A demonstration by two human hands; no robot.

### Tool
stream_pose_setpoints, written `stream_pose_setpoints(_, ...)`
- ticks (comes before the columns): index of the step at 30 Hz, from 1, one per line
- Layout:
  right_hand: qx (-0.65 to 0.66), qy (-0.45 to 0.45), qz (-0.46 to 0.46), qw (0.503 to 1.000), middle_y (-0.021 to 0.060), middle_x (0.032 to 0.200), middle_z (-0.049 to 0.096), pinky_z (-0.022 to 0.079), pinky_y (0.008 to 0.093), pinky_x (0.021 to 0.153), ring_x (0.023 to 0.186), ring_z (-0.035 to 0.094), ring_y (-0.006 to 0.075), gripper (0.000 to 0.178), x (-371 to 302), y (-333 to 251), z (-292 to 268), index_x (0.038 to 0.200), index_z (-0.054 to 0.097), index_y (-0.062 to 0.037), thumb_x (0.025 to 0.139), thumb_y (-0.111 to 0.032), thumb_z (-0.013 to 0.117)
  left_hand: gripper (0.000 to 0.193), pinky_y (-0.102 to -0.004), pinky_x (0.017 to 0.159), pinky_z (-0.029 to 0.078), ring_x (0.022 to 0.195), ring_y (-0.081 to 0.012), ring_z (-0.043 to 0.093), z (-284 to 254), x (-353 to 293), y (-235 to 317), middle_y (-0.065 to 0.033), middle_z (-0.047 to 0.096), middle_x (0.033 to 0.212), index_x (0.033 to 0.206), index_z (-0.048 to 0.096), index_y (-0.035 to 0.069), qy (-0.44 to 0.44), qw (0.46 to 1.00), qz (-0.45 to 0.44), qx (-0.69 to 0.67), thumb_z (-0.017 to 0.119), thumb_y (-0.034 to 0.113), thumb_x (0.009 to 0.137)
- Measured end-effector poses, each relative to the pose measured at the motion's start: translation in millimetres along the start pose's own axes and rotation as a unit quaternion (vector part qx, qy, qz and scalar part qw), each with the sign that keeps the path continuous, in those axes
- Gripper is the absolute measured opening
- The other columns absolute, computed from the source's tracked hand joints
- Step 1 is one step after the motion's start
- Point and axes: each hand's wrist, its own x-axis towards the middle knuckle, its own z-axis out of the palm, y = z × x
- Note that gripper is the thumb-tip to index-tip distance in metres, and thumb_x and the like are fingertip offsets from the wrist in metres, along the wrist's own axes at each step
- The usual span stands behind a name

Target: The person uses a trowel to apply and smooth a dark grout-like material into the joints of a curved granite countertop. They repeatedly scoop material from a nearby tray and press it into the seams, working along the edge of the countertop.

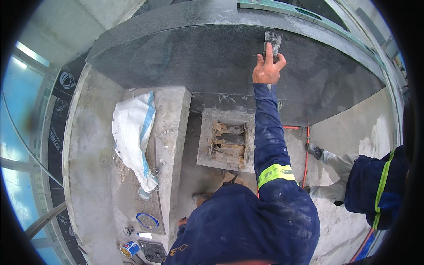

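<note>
Reaching far forward, my right hand (267,70) grips a small, flat grey scraper (273,40). One finger is stretched along its face. The scraper lies against the upper part of a dark grey stone slab (212,57), close under the slab's top edge seam. My left hand (182,221) shows only as a small part beside my body, near the edge of the concrete ledge (174,137); its fingers are mostly hidden.
A white woven sack (132,132) lies on the ledge, with a blue ring-shaped strap (147,221) and a blue can (130,249) nearer me. A square concrete frame (205,148) holds debris. A green level (282,8) rests on top. Another person (369,185) stands right, by orange-red piping (306,154).
</note>
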Motion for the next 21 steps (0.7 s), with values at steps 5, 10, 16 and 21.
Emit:
stream_pose_setpoints(5,-0.008,0.001,-0.017,1.000,0.0226,0.119,0.040,0.056,0.0447,0.067,0.078,0.061,0.0350,0.044,8,2,1,0.133,0.052,-0.0282,0.090,-0.033,0.062,0.038,-0.0383,0.083,0.050,0.095,-0.0278,0.066,9,3,9,-0.0151,0.070,0.096,0.102,0.065,0.002,0.012,0.997,0.021,0.074,0.070,0.030,0.077)
stream_pose_setpoints(10,-0.005,0.001,-0.025,1.000,0.0239,0.120,0.040,0.055,0.0446,0.067,0.078,0.061,0.0354,0.043,11,2,1,0.133,0.052,-0.0279,0.091,-0.032,0.061,0.038,-0.0378,0.082,0.050,0.095,-0.0302,0.066,13,0,4,-0.0170,0.070,0.096,0.102,0.066,0.002,0.039,0.991,-0.008,0.127,0.069,0.031,0.078)
stream_pose_setpoints(16,-0.020,-0.004,-0.029,0.999,0.0243,0.120,0.040,0.055,0.0445,0.066,0.076,0.061,0.0353,0.044,17,5,5,0.133,0.051,-0.0276,0.091,-0.032,0.061,0.037,-0.0360,0.079,0.050,0.088,-0.0296,0.066,20,1,9,-0.0165,0.070,0.092,0.103,0.067,0.003,0.010,0.996,0.009,0.090,0.068,0.029,0.078)
stream_pose_setpoints(21,-0.041,-0.055,0.016,0.998,0.0222,0.120,0.039,0.058,0.0449,0.064,0.079,0.063,0.0361,0.044,11,-7,-9,0.134,0.050,-0.0263,0.091,-0.028,0.061,0.035,-0.0356,0.079,0.050,0.088,-0.0259,0.066,24,-2,15,-0.0154,0.071,0.092,0.106,0.068,0.004,-0.004,0.999,0.042,-0.019,0.068,0.024,0.077)
